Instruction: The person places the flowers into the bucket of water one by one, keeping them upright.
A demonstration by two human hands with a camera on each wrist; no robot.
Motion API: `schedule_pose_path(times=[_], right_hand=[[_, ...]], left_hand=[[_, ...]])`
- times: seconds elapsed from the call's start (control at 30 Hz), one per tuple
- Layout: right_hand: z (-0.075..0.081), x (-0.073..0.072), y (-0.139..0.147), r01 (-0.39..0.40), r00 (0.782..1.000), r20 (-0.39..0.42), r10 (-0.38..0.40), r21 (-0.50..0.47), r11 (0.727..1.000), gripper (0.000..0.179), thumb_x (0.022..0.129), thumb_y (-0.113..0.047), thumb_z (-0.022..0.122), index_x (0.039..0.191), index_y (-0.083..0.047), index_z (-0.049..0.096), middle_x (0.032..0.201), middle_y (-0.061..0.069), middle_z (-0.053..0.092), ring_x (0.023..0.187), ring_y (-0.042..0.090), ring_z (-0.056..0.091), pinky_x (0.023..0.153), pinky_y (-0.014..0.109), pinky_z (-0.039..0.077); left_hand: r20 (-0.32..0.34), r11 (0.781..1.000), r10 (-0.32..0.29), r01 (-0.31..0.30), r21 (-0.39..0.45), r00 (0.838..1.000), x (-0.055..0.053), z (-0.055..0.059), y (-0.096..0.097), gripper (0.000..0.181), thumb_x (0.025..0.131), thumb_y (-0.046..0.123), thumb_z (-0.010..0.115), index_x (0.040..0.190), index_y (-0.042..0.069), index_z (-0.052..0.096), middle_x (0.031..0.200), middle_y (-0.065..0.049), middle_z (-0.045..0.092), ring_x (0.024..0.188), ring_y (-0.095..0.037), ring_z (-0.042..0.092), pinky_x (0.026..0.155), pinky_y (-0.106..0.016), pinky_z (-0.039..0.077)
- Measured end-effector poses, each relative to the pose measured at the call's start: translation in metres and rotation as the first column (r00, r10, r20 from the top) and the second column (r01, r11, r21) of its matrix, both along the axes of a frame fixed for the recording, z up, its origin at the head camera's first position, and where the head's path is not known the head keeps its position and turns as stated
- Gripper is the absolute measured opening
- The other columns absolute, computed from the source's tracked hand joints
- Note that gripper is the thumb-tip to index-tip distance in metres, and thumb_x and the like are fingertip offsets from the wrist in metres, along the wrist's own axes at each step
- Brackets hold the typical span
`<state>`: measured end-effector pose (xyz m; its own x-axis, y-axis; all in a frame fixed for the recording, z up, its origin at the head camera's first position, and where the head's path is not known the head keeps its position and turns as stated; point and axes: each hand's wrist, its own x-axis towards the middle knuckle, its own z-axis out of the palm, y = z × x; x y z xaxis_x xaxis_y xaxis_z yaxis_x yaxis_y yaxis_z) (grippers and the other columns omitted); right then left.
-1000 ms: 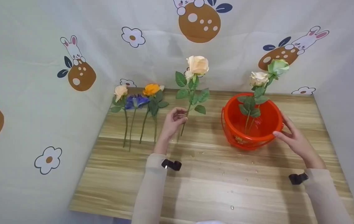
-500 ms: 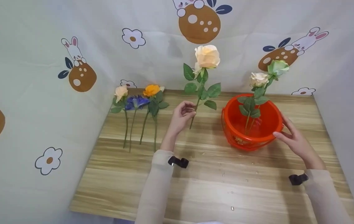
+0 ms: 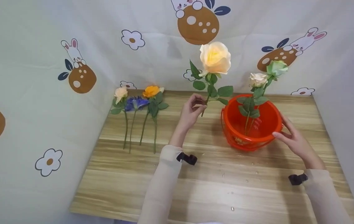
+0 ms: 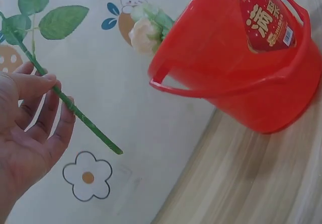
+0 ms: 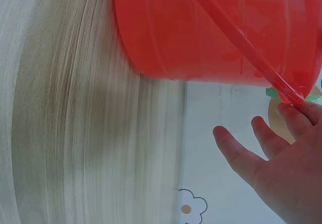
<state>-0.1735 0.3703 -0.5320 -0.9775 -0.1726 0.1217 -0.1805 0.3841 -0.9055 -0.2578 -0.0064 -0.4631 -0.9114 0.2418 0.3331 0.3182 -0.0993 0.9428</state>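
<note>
My left hand (image 3: 192, 113) pinches the green stem of a cream-peach rose (image 3: 215, 59) between thumb and fingers. The rose is upright, left of the red bucket (image 3: 251, 141), its bloom high against the curtain. In the left wrist view the stem's lower end (image 4: 108, 142) sticks out below the fingers, apart from the bucket. At the bucket's right side, my right hand (image 3: 296, 143) touches the rim, thumb in front and fingers farther back. Its other fingers (image 5: 236, 151) spread straight in the right wrist view. A pale rose (image 3: 257, 80) and a green rose (image 3: 277, 68) stand inside the bucket.
On the wooden table (image 3: 127, 186) at left lie a peach rose (image 3: 121, 93), a purple-blue flower (image 3: 136, 102) and an orange flower (image 3: 151, 91), stems towards me. Small water drops (image 3: 232, 208) dot the tabletop. A printed curtain (image 3: 152, 62) encloses the back and sides.
My left hand has carried the cream-peach rose rightward and farther back, closer to the bucket, and its bloom has risen in view. The right hand and bucket stay in place.
</note>
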Motion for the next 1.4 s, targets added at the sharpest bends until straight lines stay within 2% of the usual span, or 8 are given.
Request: schedule_pose_path(times=[0.23,0.47,0.6,0.8,0.93,1.07,1.3,1.4], right_hand=[[0.000,0.000,0.001,-0.006,1.000,0.015,0.006,-0.012,1.000,0.079,0.089,-0.004,0.061,0.152,-0.020,0.016,0.155,0.016,0.020,0.135,0.018,0.030,0.089,0.006,0.041],[0.001,0.002,0.001,-0.001,1.000,0.018,0.001,-0.014,1.000,0.078,0.090,-0.005,0.061,0.151,-0.022,0.017,0.155,0.014,0.020,0.134,0.016,0.031,0.088,0.007,0.042],[0.001,0.002,0.001,0.007,1.000,0.016,-0.007,-0.006,1.000,0.078,0.089,-0.005,0.062,0.151,-0.023,0.018,0.155,0.012,0.022,0.134,0.013,0.032,0.088,0.008,0.043],[0.000,0.001,0.001,0.004,1.000,-0.001,-0.004,0.010,1.000,0.078,0.089,-0.005,0.062,0.151,-0.021,0.018,0.155,0.013,0.022,0.135,0.014,0.030,0.088,0.007,0.043],[0.001,0.003,0.002,0.014,0.999,0.040,-0.015,0.030,0.999,0.077,0.091,-0.010,0.061,0.152,-0.020,0.015,0.155,0.017,0.019,0.138,0.023,0.028,0.089,0.006,0.041],[0.002,0.003,0.001,0.033,0.997,0.073,-0.036,0.044,0.998,0.074,0.092,-0.015,0.061,0.152,-0.019,0.017,0.154,0.022,0.017,0.138,0.033,0.026,0.089,0.005,0.040],[0.002,0.003,0.000,0.024,0.997,0.074,-0.026,0.029,0.999,0.074,0.092,-0.012,0.060,0.151,-0.023,0.018,0.153,0.021,0.018,0.139,0.039,0.018,0.088,0.004,0.039],[0.002,0.003,0.000,0.028,0.996,0.086,-0.031,0.044,0.999,0.076,0.092,-0.013,0.060,0.152,-0.019,0.014,0.154,0.023,0.017,0.135,0.043,0.026,0.087,0.003,0.040]], left_hand=[[-0.120,0.998,-0.023,0.016,-0.064,0.992,0.000,0.011,0.023,0.016,0.084,-0.014,0.059,0.099,-0.009,0.055,0.096,-0.016,0.059,0.095,-0.026,0.060,0.084,-0.034,0.054],[-0.265,0.995,-0.071,0.048,-0.093,0.962,0.010,0.027,0.050,0.015,0.083,-0.016,0.058,0.096,-0.012,0.053,0.096,-0.023,0.058,0.095,-0.031,0.060,0.082,-0.034,0.056],[-0.282,0.990,-0.104,0.071,-0.123,0.954,0.015,0.033,0.066,0.013,0.083,-0.015,0.058,0.095,-0.013,0.053,0.097,-0.024,0.058,0.096,-0.032,0.061,0.083,-0.027,0.055],[-0.245,0.981,-0.126,0.084,-0.175,0.961,0.021,0.037,0.087,0.013,0.084,-0.011,0.060,0.096,-0.008,0.055,0.099,-0.019,0.059,0.096,-0.022,0.061,0.082,-0.018,0.052],[-0.238,0.974,-0.143,0.093,-0.207,0.961,0.020,0.029,0.100,0.014,0.084,-0.012,0.059,0.098,-0.009,0.055,0.098,-0.020,0.059,0.095,-0.023,0.062,0.082,-0.015,0.051],[-0.219,0.967,-0.159,0.107,-0.233,0.963,0.014,0.010,0.112,0.015,0.085,-0.011,0.059,0.099,-0.009,0.055,0.098,-0.019,0.060,0.095,-0.025,0.062,0.082,-0.014,0.051],[-0.222,0.943,-0.189,0.113,-0.312,0.957,0.008,-0.019,0.128,0.015,0.085,-0.004,0.063,0.097,0.001,0.055,0.097,-0.009,0.061,0.092,-0.012,0.061,0.080,-0.013,0.050],[-0.177,0.934,-0.200,0.133,-0.331,0.964,0.009,-0.026,0.134,0.017,0.086,-0.001,0.063,0.098,0.006,0.053,0.096,-0.004,0.059,0.091,-0.006,0.058,0.080,-0.011,0.048]])
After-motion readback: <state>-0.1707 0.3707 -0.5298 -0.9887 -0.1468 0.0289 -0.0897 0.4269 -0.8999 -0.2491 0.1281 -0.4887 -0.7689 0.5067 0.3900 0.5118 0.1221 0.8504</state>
